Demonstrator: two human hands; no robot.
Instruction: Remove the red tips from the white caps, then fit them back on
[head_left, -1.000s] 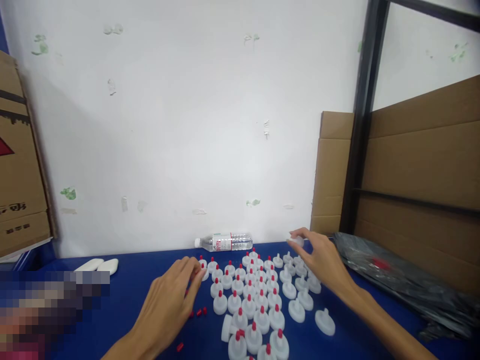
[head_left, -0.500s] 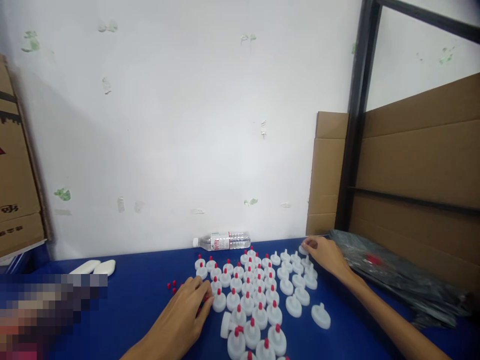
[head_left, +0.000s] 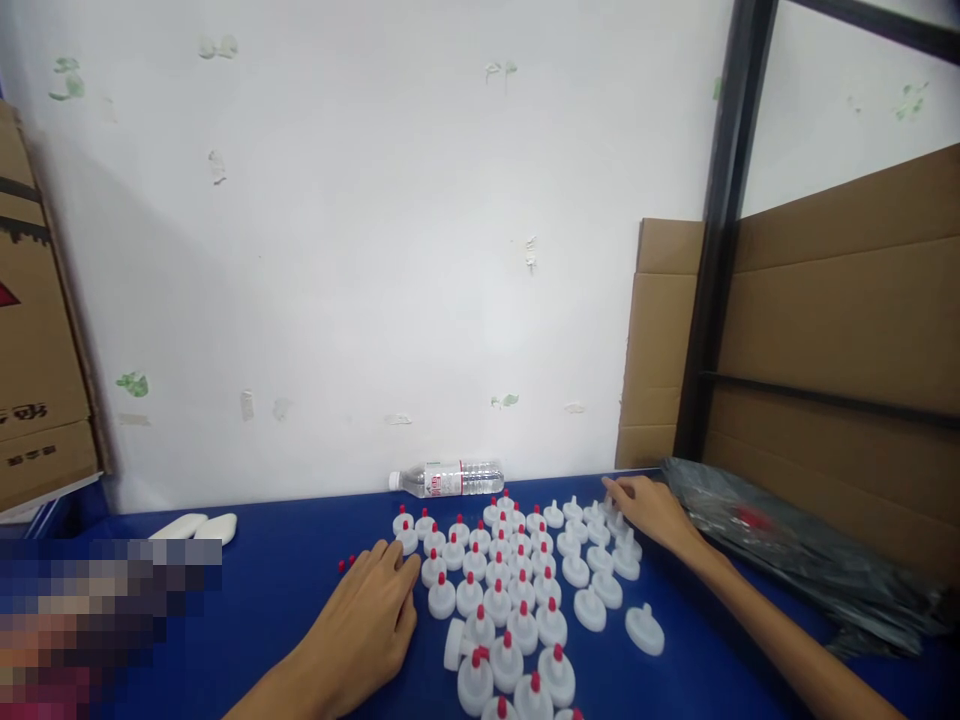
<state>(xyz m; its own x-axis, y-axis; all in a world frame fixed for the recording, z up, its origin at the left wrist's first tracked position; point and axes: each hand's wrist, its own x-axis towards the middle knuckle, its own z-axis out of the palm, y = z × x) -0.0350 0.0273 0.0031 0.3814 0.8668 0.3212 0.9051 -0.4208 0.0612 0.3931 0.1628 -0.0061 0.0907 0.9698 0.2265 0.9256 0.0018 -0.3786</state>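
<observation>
My left hand (head_left: 371, 612) is palm down beside the left edge of a group of white nozzle caps with red tips (head_left: 441, 598). Its fingers curl downward, and whatever lies beneath them is hidden. A couple of small red tips (head_left: 342, 566) lie on the blue table by its knuckles. Farther right, my right hand (head_left: 649, 507) pinches at the back of a cluster of plain white nozzle caps (head_left: 576, 570), thumb and forefinger on one cap's nozzle; that cap is mostly hidden. One plain cap (head_left: 645, 630) leans apart, nearer me.
A clear plastic bottle (head_left: 450, 479) lies against the white wall. Two white oval objects (head_left: 216, 530) sit at the back left. Grey plastic bags (head_left: 795, 545) are heaped at right, near cardboard (head_left: 840, 330) and a black metal post (head_left: 724, 230). A cardboard box (head_left: 41, 350) stands at left.
My left hand has shifted slightly left and away from the red-tipped caps, now covering more of the loose red tips. The right hand stays at the back cluster, the cap at its fingertips less visible.
</observation>
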